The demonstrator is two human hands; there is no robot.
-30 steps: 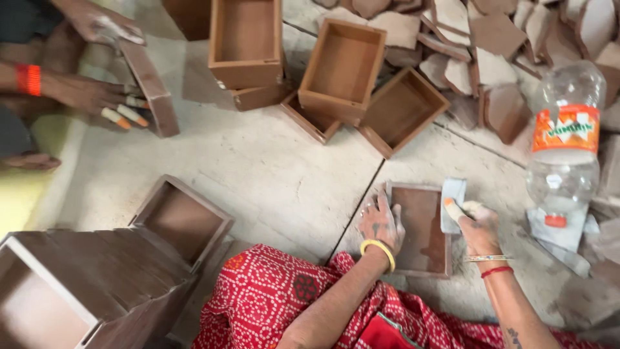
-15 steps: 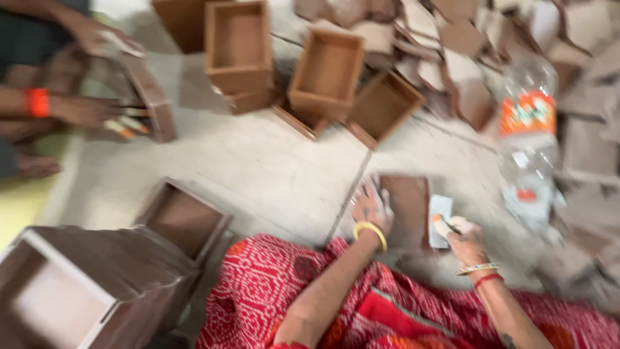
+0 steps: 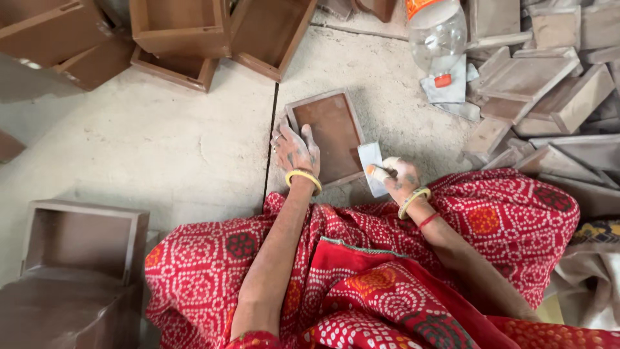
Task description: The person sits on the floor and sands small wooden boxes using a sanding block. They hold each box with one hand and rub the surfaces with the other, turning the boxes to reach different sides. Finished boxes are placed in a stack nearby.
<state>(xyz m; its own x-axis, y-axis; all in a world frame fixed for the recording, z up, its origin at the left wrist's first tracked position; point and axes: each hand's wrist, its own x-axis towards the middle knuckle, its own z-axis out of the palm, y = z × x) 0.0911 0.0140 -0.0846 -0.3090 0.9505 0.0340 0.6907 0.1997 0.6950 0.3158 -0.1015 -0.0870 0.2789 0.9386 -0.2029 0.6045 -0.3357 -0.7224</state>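
A shallow brown rectangular tray (image 3: 332, 137) lies flat on the pale concrete floor (image 3: 142, 148), directly ahead of the seated person's red patterned cloth (image 3: 361, 271); it serves here as the landmark. The left hand (image 3: 296, 150) rests on the tray's near left rim, fingers spread and laid flat, a yellow bangle at the wrist. The right hand (image 3: 399, 179) sits just beside the tray's near right corner, fingers pinching a small pale sheet of abrasive paper (image 3: 371, 165) that touches the tray's right edge; whether a finger is wrapped in tape cannot be told for certain. Beyond the tray and to its right stands one clear plastic bottle (image 3: 436, 31) with an orange label band at its top, partly cut by the frame. Below the bottle, one pale folded packet (image 3: 444, 83) with a small orange mark lies on the floor. Beyond the tray to the left, three open brown wooden boxes (image 3: 184, 29) are grouped close together. To the tray's right, a loose heap of brown trays and panels (image 3: 549, 97) lies overlapping; an exact count is not possible. Near left of the tray, well apart, one larger open brown box (image 3: 84, 239) stands at the frame's lower corner.
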